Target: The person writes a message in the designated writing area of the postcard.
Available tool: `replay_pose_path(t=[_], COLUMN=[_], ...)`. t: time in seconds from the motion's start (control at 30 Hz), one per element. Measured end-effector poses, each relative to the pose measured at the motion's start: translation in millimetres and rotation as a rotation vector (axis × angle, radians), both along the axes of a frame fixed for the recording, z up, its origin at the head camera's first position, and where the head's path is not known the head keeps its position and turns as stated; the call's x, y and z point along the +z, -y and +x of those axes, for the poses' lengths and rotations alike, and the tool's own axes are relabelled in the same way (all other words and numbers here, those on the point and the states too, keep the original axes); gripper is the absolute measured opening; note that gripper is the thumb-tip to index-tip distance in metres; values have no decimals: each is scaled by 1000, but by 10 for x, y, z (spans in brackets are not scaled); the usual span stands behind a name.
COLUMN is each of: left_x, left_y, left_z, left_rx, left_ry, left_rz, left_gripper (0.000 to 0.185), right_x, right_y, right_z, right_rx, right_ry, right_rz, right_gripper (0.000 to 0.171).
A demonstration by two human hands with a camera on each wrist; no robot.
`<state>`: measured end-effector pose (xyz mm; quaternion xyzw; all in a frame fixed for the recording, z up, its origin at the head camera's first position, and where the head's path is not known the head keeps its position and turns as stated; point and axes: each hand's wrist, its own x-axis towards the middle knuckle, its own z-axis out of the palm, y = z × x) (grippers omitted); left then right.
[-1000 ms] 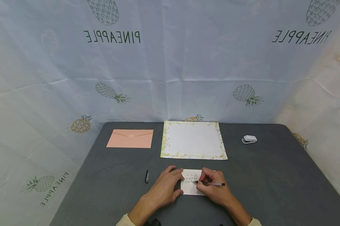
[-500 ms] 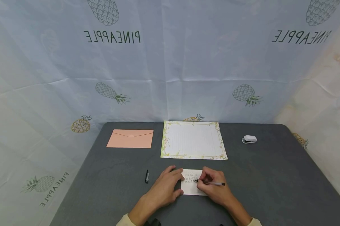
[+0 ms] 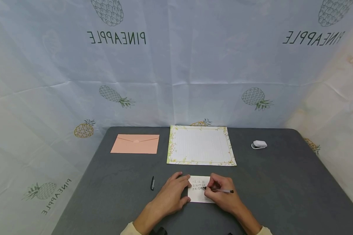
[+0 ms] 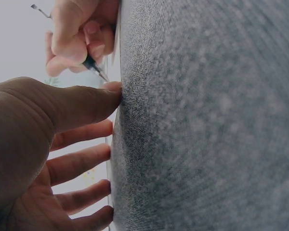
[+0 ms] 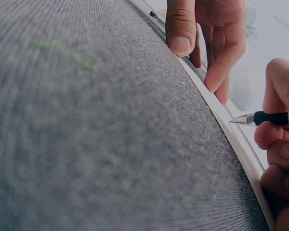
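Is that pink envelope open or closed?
Closed: the pink envelope lies flat on the grey table, its flap folded down.

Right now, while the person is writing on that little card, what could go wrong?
The left hand only presses the card's left edge, so the card might slide under the pen and spoil a line. The right hand rests on the card just below the writing, so fresh ink might smear.

A dark grey table (image 3: pixel 111 182) is carrying a pink envelope (image 3: pixel 135 144), bordered letter paper (image 3: pixel 200 145) and a white stapler (image 3: pixel 259 144) along its far edge, a pen cap (image 3: pixel 152 183) and a small card (image 3: pixel 198 194) near its front edge.
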<state>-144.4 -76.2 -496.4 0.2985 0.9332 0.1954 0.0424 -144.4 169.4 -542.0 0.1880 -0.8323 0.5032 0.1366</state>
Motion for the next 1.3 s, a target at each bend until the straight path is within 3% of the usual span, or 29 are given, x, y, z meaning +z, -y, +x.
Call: replay_pose_path(t=[0.23, 0.67, 1.3], left_x=[5, 1, 4], left_y=[2, 3, 3], left_z=[-5, 5, 11], left_rx=[-1, 0, 2], left_ry=[1, -2, 2], left_rz=[1, -1, 0], left_gripper=[34, 34, 34], right_x=[-8, 11, 11], right_y=[-16, -35, -51], right_z=[17, 41, 30], right_rx=[-64, 19, -1], right_ry=[-40, 9, -7], right_rz=[-36, -15, -12], right_gripper=[43, 42, 43])
